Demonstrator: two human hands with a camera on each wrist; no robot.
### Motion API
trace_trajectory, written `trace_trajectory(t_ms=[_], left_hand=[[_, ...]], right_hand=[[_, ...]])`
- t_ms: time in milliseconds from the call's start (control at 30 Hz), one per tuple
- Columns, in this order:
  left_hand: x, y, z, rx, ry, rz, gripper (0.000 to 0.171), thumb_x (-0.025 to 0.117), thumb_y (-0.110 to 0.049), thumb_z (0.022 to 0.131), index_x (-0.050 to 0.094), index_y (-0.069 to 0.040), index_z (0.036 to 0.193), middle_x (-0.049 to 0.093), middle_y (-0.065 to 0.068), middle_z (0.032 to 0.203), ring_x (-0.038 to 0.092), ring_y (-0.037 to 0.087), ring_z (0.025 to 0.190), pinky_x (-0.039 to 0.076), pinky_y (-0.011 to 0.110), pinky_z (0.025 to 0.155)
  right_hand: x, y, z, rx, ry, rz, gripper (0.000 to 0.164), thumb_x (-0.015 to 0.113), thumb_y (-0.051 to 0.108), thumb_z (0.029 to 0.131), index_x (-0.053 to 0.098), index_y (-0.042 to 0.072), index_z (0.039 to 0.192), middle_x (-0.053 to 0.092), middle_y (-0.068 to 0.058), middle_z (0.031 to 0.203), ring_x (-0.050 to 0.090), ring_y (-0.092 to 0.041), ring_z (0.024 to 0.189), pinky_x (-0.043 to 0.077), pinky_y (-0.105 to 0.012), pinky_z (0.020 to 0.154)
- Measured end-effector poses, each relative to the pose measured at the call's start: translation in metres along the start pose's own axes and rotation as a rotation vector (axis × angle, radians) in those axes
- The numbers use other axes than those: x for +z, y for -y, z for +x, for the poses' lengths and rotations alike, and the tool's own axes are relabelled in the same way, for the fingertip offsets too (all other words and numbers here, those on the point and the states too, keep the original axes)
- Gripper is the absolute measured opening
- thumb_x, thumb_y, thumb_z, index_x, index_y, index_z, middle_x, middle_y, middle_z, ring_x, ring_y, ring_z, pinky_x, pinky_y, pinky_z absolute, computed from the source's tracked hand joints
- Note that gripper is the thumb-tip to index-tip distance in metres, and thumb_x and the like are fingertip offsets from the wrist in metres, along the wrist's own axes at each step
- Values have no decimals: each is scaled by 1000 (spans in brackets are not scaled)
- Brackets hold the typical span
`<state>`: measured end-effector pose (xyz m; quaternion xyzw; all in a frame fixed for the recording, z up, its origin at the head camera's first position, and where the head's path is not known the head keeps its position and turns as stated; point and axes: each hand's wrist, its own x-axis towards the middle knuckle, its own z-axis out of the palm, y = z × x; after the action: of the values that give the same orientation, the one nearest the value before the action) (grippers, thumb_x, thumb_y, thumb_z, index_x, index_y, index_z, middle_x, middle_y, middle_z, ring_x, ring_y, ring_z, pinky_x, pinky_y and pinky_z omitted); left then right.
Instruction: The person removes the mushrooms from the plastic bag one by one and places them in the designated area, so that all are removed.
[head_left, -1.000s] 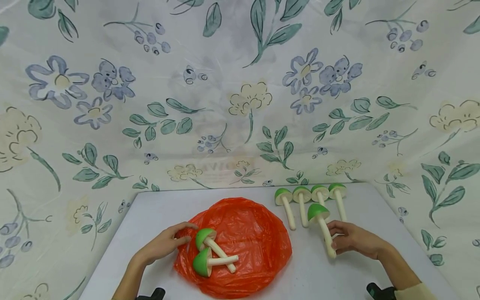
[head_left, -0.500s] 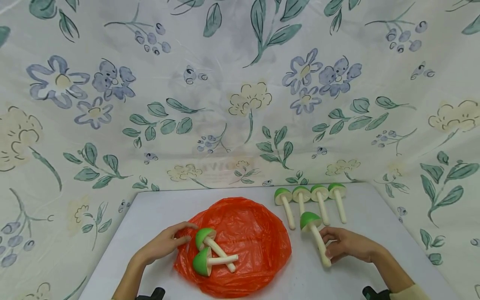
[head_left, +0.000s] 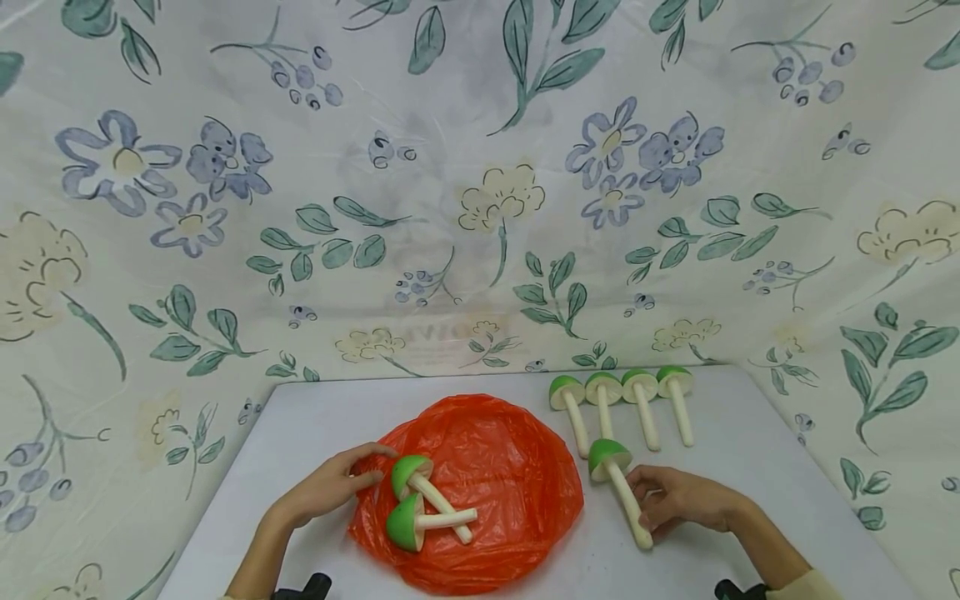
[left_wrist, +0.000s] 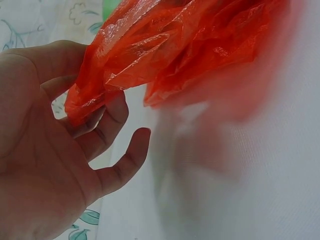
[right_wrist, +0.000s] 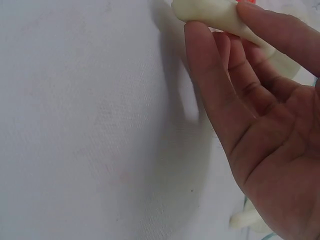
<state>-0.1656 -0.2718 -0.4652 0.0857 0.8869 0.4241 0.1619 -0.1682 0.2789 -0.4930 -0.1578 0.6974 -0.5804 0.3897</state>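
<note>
My right hand pinches the pale stem of a green-capped toy mushroom, between the red bag and the back-right row. In the right wrist view, thumb and fingers hold that stem; its cap is hidden there. My left hand holds the left edge of a red plastic bag. Thumb and fingers lie on either side of the bag's film in the left wrist view. On the bag's left part lie two more toy mushrooms, an upper one and a lower one, their stems crossing.
Several toy mushrooms lie side by side at the back right of the white table, caps toward the back edge. Floral cloth hangs behind and at both sides. Dark devices sit at both wrists.
My right hand has brought the toy mushroom left and toward me, away from the back row and nearer the bag. The left hand and bag look unmoved.
</note>
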Motion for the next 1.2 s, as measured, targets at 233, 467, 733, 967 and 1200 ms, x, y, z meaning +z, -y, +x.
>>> trace_trajectory(t_ms=[233,467,733,967,1200], left_hand=[[0,1,2,-3,1,-3,30,62,-29,99,64,-23,129,55,9,142,45,36,132,42,64,105],[0,1,2,4,7,6,30,62,-29,100,64,-23,129,56,10,142,46,36,131,43,64,104],[2,0,2,-2,7,2,30,62,-29,100,64,-22,129,56,9,142,45,37,132,41,65,105],[1,2,2,1,10,4,30,62,-27,100,63,-22,129,56,9,141,46,37,132,42,64,105],[0,2,1,25,17,-12,30,61,-24,100,63,-21,129,56,10,140,46,35,128,44,61,104]], right_hand=[[2,-3,5,17,-23,-7,45,68,6,89,48,-5,128,61,-13,103,69,-25,90,61,-41,77],[1,-4,7,24,-67,-15,50,70,7,89,44,-4,129,61,-13,103,68,-25,89,61,-42,76],[0,-7,6,31,-93,-18,40,70,7,88,45,-2,117,59,-10,93,64,-23,83,61,-40,73],[0,-7,6,34,-109,-18,36,70,7,88,47,-2,114,59,-10,93,64,-22,80,60,-37,68],[-1,-7,7,48,-94,-1,36,70,9,90,47,-1,115,59,-10,94,63,-20,79,61,-36,67]])
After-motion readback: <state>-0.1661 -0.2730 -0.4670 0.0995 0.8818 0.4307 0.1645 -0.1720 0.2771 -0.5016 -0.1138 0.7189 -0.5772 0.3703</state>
